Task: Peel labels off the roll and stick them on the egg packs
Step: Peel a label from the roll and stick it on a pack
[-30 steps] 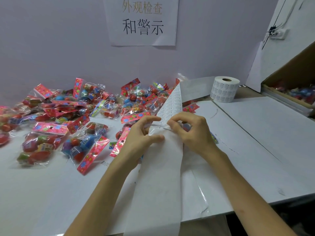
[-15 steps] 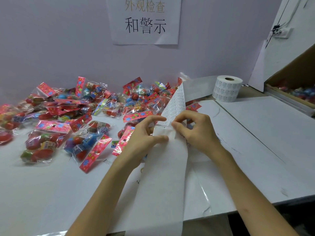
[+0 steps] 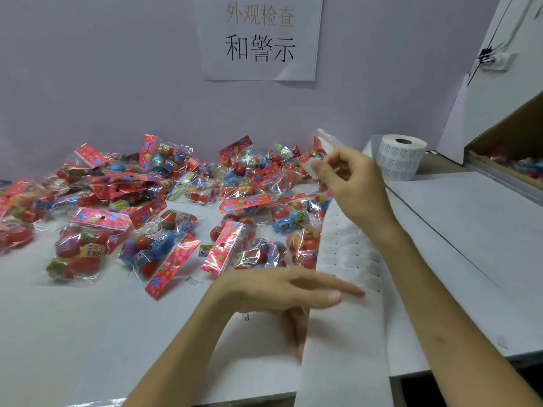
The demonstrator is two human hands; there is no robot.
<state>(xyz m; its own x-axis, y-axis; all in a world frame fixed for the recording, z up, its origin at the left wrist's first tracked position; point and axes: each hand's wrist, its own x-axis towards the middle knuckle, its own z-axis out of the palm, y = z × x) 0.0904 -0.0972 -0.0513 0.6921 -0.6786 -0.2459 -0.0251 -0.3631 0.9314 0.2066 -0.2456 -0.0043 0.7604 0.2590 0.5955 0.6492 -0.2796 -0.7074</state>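
Several clear egg packs (image 3: 164, 218) with red flowered headers lie heaped across the table's left and middle. A white label roll (image 3: 400, 160) stands at the back right. Its backing strip (image 3: 346, 289) runs from under my right arm down over the table's front edge. My right hand (image 3: 349, 177) is raised above the packs and pinches a small white label (image 3: 312, 166) between thumb and fingers. My left hand (image 3: 291, 292) lies low on the strip, its index finger straight and pressing the paper while its other fingers reach under the strip's left edge.
A paper sign (image 3: 260, 36) hangs on the back wall. At the far right stands an open cardboard box (image 3: 505, 160) with more packs inside. White boards (image 3: 470, 230) cover the table's right side. A socket (image 3: 496, 58) with cables sits on the right wall.
My right hand has pulled a label off the strip and risen up and back over the packs. The strip has dropped flat, and my left hand has moved down and now presses it.
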